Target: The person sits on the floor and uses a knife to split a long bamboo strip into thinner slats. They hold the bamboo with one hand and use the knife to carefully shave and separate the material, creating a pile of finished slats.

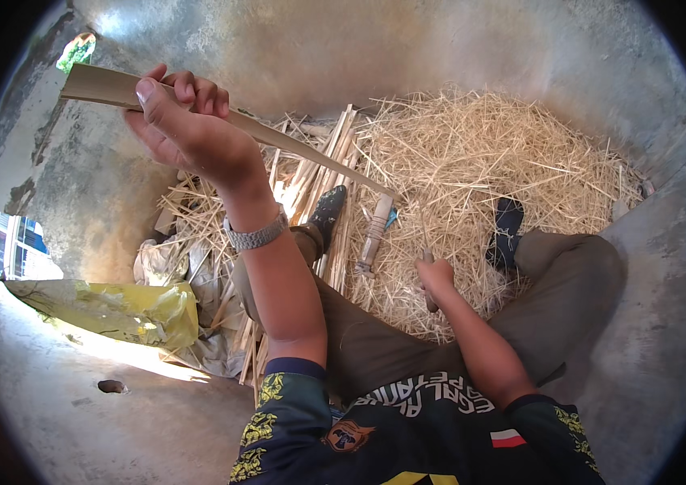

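Observation:
My left hand (193, 133), raised at the upper left with a metal watch on its wrist, is closed around a long flat bamboo strip (298, 147). One broad end of the strip juts out left of the fingers. Its far end slants down to the right, toward the wood shavings (488, 162). Low between my legs, my right hand (437, 276) grips a knife (430, 302) by its wooden handle. The thin blade points away from me and is hard to make out against the shavings; whether it touches the strip I cannot tell.
A banded wooden piece (374, 234), perhaps a sheath, lies beside a small blue item. Several long strips (335, 174) are stacked by my left foot (327, 217). Yellow plastic sheeting (137, 311) lies at the left. A concrete wall (319, 48) curves around; the ledge has a hole (113, 387).

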`<state>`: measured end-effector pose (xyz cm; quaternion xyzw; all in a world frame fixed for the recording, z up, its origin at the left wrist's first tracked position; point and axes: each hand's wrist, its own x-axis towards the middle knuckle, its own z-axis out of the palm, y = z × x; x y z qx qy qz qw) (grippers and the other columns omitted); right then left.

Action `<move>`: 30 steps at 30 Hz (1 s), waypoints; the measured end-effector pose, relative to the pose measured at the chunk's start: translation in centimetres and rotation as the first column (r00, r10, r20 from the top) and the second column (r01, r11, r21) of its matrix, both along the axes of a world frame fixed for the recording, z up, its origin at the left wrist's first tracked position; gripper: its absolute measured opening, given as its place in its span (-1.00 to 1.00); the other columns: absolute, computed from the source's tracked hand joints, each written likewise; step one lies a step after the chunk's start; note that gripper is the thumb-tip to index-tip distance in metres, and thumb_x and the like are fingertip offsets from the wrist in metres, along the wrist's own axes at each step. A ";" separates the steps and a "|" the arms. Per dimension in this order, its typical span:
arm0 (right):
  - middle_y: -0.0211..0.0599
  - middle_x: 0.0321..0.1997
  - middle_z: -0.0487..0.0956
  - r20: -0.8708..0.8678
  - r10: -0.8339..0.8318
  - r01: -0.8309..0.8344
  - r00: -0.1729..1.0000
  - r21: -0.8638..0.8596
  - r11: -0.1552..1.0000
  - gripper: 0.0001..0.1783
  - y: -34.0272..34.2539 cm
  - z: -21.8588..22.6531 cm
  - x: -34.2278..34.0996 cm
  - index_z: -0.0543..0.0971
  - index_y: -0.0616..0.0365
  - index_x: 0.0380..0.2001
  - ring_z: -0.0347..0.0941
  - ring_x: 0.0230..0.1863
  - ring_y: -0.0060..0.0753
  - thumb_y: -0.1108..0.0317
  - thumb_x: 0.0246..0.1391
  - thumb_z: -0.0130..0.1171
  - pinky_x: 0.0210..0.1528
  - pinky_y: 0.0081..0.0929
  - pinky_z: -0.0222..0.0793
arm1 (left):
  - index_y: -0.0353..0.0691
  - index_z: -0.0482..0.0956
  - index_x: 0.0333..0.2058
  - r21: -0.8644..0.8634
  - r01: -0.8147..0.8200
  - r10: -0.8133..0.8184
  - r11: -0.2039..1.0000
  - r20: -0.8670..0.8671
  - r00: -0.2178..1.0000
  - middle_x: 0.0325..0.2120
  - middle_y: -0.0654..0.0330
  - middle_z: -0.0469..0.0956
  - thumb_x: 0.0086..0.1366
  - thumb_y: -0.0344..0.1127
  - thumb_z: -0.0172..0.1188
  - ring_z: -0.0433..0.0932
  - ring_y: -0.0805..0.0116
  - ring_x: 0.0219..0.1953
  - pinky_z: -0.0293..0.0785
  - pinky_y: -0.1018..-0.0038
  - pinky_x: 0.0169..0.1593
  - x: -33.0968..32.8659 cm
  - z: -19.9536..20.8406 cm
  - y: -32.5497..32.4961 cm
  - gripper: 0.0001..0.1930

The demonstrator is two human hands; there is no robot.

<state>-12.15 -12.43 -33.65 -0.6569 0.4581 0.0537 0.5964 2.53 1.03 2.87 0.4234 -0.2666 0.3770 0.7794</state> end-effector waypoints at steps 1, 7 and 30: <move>-0.16 -0.60 0.55 0.010 -0.010 0.010 1.000 -0.019 1.000 -0.65 0.1 0.7 0.0 0.55 0.34 -0.53 0.51 -0.58 -0.29 0.20 0.07 0.24 -0.44 -0.23 0.41 | -0.20 0.33 -0.11 0.004 -0.012 0.012 1.000 0.001 1.000 -0.51 0.30 0.31 0.48 -0.03 0.02 0.22 0.61 -0.56 0.16 0.62 -0.49 0.0 0.0 0.0 -0.67; -0.32 -0.65 0.49 0.530 0.029 0.128 0.848 -0.256 0.958 -0.63 0.4 1.8 1.2 0.50 0.28 -0.57 0.37 -0.60 -0.51 0.17 0.08 0.26 -0.48 -0.33 0.30 | -0.20 0.32 -0.13 0.014 0.010 -0.010 1.000 0.020 1.000 -0.51 0.30 0.31 0.49 -0.02 0.02 0.21 0.62 -0.56 0.16 0.63 -0.49 0.0 0.1 -0.3 -0.67; -0.06 -0.45 0.64 0.269 0.255 -0.145 0.929 -0.367 0.919 -0.70 0.3 0.6 0.4 0.61 0.25 -0.29 0.62 -0.37 -0.16 0.19 0.09 0.23 -0.26 -0.24 0.45 | -0.24 0.36 -0.11 -0.022 0.018 -0.018 1.000 0.008 1.000 -0.51 0.26 0.32 0.38 -0.14 0.10 0.26 0.54 -0.56 0.20 0.55 -0.48 0.1 -0.2 -0.4 -0.70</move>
